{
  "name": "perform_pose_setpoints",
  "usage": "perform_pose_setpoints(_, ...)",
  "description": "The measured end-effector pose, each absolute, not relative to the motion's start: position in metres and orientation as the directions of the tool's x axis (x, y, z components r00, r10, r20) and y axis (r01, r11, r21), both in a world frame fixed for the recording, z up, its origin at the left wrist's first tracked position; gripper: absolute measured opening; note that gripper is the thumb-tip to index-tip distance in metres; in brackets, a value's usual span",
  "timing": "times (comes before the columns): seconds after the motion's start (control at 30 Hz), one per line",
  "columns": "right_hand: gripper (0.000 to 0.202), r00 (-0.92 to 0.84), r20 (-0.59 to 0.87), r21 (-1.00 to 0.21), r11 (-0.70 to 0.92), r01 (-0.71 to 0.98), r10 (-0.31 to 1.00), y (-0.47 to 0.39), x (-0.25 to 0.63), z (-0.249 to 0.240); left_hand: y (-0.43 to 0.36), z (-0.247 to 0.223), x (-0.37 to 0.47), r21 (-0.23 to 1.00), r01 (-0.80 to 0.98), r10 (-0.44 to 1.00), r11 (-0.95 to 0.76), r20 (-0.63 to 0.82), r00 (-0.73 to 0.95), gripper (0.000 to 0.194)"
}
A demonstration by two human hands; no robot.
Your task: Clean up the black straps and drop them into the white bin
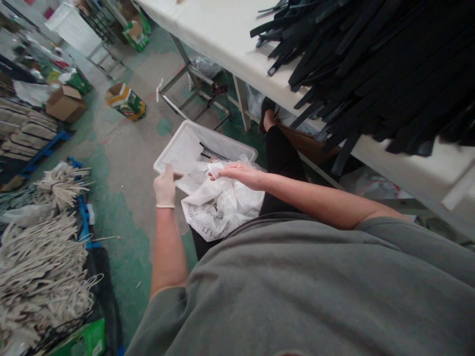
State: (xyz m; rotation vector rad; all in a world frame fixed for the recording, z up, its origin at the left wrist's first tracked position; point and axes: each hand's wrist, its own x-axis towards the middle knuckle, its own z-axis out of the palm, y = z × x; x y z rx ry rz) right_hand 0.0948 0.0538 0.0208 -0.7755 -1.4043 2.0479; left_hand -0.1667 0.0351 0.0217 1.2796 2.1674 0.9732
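A white plastic bin (208,132) stands tilted in front of my legs, with a few thin black strips (210,152) inside. My left hand (165,189), in a pale glove, is closed on the bin's near left rim; its fingers are slightly blurred. A crumpled white bag (230,205) with dark printing lies over my lap and the bin's near edge. My bare right hand (241,174) pinches a piece of the white plastic above the bin.
Many black strips (352,64) are heaped on a white table (222,42), some overhanging its edge. A metal stool frame (178,89) stands beyond the bin. Bundled pale cords (48,267) lie at left near a blue pallet (84,215). An open carton (128,103) sits on the floor.
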Motion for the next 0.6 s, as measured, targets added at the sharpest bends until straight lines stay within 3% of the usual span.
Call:
perform_pose_setpoints(0.1, 0.024, -0.654, -0.158, -0.962, -0.264, -0.066, 0.74, 0.055, 0.09, 0.004, 0.003, 0.0, -0.113, 0.924, 0.099, 0.923, 0.368, -0.351, -0.159, 0.054)
perform_pose_setpoints(0.17, 0.024, -0.654, -0.178, -0.971, -0.239, -0.005, 0.735, 0.054, 0.086, -0.005, -0.008, -0.012, -0.081, 0.906, -0.137, 0.908, 0.4, -0.412, -0.078, 0.049)
perform_pose_setpoints(0.23, 0.025, -0.674, -0.183, -0.975, -0.22, 0.031, 0.716, 0.053, 0.083, -0.01, -0.011, -0.02, -0.063, 0.876, -0.283, 0.895, 0.39, -0.433, -0.106, 0.044)
perform_pose_setpoints(0.33, 0.024, -0.673, -0.172, -0.977, -0.21, 0.026, 0.719, 0.054, 0.081, -0.015, -0.01, -0.026, -0.057, 0.854, -0.347, 0.881, 0.388, -0.454, -0.134, 0.041)
perform_pose_setpoints(0.6, 0.022, -0.64, -0.159, -0.987, -0.143, 0.078, 0.752, 0.064, 0.089, -0.023, -0.021, -0.027, -0.059, 0.826, -0.27, 0.854, 0.495, -0.519, -0.02, 0.037)
